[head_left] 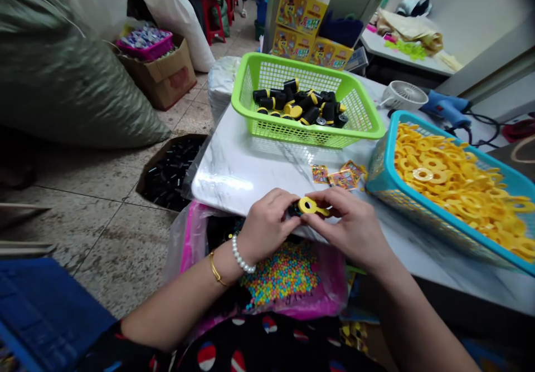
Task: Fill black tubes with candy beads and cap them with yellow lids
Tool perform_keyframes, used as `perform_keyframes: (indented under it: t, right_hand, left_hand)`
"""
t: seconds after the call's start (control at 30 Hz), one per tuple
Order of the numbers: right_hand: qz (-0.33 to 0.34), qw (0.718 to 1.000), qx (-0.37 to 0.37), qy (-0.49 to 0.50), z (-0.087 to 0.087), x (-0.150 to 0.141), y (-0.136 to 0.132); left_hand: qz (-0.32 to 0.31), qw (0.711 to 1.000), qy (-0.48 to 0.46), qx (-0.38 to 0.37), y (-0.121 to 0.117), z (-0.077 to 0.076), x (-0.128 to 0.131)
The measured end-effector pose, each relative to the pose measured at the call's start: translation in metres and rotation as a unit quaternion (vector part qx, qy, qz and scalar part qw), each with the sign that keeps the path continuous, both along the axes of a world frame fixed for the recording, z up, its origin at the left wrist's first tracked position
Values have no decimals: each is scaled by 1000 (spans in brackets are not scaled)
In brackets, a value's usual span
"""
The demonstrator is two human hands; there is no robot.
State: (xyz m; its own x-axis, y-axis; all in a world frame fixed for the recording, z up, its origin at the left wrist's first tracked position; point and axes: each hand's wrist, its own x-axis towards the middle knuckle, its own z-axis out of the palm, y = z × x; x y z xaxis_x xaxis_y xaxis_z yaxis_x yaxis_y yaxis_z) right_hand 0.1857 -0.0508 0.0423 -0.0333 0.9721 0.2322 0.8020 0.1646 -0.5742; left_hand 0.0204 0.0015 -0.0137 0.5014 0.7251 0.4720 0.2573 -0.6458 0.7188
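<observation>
- My left hand (267, 219) is closed, its fingers curled around the left side of a small dark piece (295, 209), which they mostly hide.
- My right hand (346, 227) is closed too, pinching a yellow plastic ring (309, 206) from the right; its tab points toward my right palm.
- The ring sits against the dark piece, held between my two hands just above the near edge of the white marble-patterned table (234, 177).
- A pearl bracelet (239, 255) and a gold bangle (215, 268) circle my left wrist.
- Just below my hands, at 6 o'clock, lies a pink bag (330, 288) of multicoloured beads (281, 277).
- At 1 o'clock, just beside my right hand, small printed paper labels (340, 176) lie on the table.
- At 12 o'clock, a green plastic basket (267, 60) holds black cylinders with yellow ends (298, 104).
- At 3 o'clock, a blue plastic basket (387, 155) is heaped with more yellow rings (451, 177).
- Past it, at 2 o'clock, are a small white fan (403, 94) and a blue glue gun (445, 109).
- At 10 o'clock, a cardboard box (167, 171) of black tubes stands on the tiled floor.
</observation>
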Motion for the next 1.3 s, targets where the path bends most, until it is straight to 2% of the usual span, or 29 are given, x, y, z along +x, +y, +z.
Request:
perform_keyframes:
  t: [0.2, 0.37, 0.5, 0.57, 0.63, 0.7, 0.73, 0.8, 0.9, 1.0, 1.1, 1.2, 1.3]
  right_hand:
    - [-9, 998, -60, -11, 5, 3, 1]
    - [37, 996, -42, -64, 8, -1, 6]
    - [63, 993, -41, -95, 10, 1, 9]
    - [74, 991, -47, -106, 12, 2, 9]
    - [86, 989, -55, -104, 12, 4, 9]
    - [84, 990, -52, -97, 9, 4, 7]
    - [76, 992, -46, -94, 7, 3, 6]
    - [49, 995, -24, -88, 2, 0, 3]
    - [6, 998, 8, -65, -6, -7, -3]
    - [-15, 1000, 11, -14, -13, -10, -8]
    - [3, 993, -61, 101, -18, -2, -13]
    - [3, 948, -154, 280, -21, 12, -23]
    - [-38, 895, -185, 404, -20, 21, -30]
  left_hand:
    - [6, 1000, 23, 6, 1, -1, 0]
    - [-4, 1000, 4, -1, 0, -7, 1]
    - [-27, 999, -1, -19, 4, 3, -4]
    - [-55, 996, -7, -74, 7, 11, -8]
    - [-80, 981, -15, -175, 10, 18, -9]
    - [-82, 962, -21, -261, 10, 22, -8]
    - [-79, 957, -23, -279, 9, 22, -6]
    - [-69, 961, -25, -268, 6, 21, -3]
    - [-61, 978, -26, -200, 1, 18, -2]
    - [-76, 987, -34, -138, 0, 16, -5]
    - [-90, 989, -27, -114, 1, 13, -7]
    - [-66, 993, -35, -94, 0, 10, -5]
    - [-49, 991, -29, -117, 0, 11, -3]
